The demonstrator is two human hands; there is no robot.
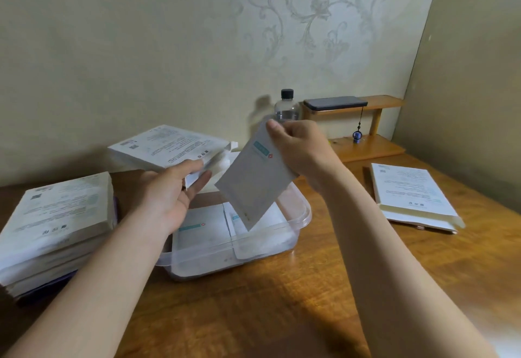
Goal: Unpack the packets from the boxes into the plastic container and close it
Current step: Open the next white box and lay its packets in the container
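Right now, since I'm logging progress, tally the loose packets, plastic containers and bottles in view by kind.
Plastic container: 1
Packets: 3, one in the right hand, two in the container
Bottle: 1
Total: 5

We cannot read print on the box (pixel 169 146) (too small). The right hand (pixel 304 152) hides half of the bottle (pixel 286 108).
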